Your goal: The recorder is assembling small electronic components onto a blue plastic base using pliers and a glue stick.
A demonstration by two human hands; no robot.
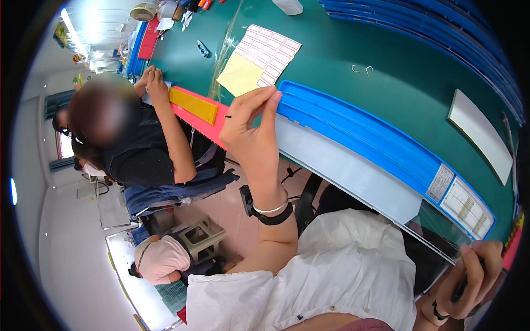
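Left hand [251, 138] pinching tiny dark pin [228, 116] over red tray [201, 128] beside blue tray [359, 132]; right hand [475, 276] closed around dark tool [461, 289], lower right

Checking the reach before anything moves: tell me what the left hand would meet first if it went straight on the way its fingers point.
Probably the blue tray: the left hand pinches its fingertips right at the tray's near end. Past that lies the sheet of labels. Depth is hard to judge.
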